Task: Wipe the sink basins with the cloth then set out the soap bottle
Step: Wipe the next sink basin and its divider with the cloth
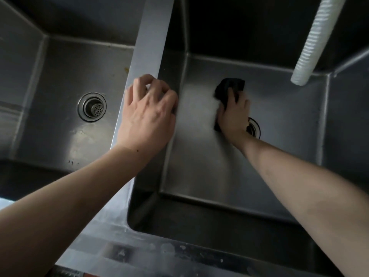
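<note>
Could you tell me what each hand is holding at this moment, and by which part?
The right hand grips the bunched dark cloth by its near end. The left hand holds nothing, gripping only the divider.

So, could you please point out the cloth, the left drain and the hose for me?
cloth (231, 84), head view, on the dark upper fold above the fingers.
left drain (92, 106), head view, on the strainer's middle.
hose (311, 39), head view, on its ribbed white wall midway along.

A working kitchen: deep twin steel sink basins (229, 176), ribbed hose (311, 41) overhead.
</note>
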`<state>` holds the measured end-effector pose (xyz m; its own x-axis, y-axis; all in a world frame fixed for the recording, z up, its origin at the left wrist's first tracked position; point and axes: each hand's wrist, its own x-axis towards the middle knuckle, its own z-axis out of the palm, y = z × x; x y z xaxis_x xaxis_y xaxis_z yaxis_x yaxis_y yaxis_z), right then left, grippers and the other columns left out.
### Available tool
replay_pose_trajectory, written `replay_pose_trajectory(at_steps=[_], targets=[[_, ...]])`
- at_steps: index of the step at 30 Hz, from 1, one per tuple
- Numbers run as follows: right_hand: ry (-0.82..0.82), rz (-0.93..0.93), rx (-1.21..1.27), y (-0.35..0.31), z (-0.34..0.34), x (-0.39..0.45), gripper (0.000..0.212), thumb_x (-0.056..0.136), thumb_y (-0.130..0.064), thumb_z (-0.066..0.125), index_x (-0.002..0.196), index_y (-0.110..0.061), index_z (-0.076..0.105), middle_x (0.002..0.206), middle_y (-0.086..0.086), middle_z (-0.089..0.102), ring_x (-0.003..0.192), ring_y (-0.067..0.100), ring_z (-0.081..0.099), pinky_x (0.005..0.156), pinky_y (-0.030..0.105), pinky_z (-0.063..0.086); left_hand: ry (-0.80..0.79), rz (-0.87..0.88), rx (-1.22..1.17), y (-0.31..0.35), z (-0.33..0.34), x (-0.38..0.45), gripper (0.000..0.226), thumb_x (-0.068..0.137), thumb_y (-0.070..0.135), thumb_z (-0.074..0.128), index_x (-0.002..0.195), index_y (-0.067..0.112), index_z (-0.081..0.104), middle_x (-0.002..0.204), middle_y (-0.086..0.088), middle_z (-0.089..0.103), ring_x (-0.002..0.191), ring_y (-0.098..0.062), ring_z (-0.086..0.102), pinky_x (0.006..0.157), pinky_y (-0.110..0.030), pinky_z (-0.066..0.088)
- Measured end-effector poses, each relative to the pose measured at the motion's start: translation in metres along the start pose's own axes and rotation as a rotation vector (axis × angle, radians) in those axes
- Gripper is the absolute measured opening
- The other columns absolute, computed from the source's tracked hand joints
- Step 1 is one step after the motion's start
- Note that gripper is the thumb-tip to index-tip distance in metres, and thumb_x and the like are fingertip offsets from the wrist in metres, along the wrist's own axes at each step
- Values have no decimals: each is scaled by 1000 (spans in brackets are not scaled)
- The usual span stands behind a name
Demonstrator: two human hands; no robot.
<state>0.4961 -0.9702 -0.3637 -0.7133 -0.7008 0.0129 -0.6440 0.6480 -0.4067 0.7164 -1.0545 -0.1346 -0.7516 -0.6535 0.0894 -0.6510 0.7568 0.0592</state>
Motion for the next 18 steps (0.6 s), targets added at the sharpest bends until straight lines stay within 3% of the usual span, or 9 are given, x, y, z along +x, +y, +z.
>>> replay_pose_trajectory(at_steps=[3,5,8,12,18], targets=[[-104,-443,54,-15,17,-33,52,93,-9,63,145,-10,57,140,28,54,104,48,56,94,52,51,-19,7,-4,0,-2,0,14,80,17,57,93,17,63,115,-1,59,121,-32,39,98,-40,30],[-210,-700,54,-26,25,-51,52,93,-9,67,143,-19,60,141,20,57,101,42,57,91,47,52,-32,6,-3,1,-4,1,15,79,17,56,93,16,62,116,-1,58,121,-32,38,98,-40,30],[-271,-833,50,-31,29,-53,46,95,-12,66,139,-26,62,144,16,55,104,37,54,91,46,51,-44,2,6,0,-4,0,15,80,17,55,93,15,62,118,-2,58,122,-32,38,99,-40,29],[-196,-744,64,-29,30,-20,41,96,-14,66,136,-20,67,141,21,58,105,43,58,89,47,53,-33,1,-8,-1,-3,1,15,80,18,55,94,17,63,116,-1,59,121,-31,39,97,-39,30],[-125,-238,43,-11,-3,48,53,100,-10,48,150,-26,50,152,16,44,137,37,41,112,45,38,-39,1,-3,-1,-2,1,15,80,18,58,94,17,64,115,0,59,121,-32,40,95,-39,30]])
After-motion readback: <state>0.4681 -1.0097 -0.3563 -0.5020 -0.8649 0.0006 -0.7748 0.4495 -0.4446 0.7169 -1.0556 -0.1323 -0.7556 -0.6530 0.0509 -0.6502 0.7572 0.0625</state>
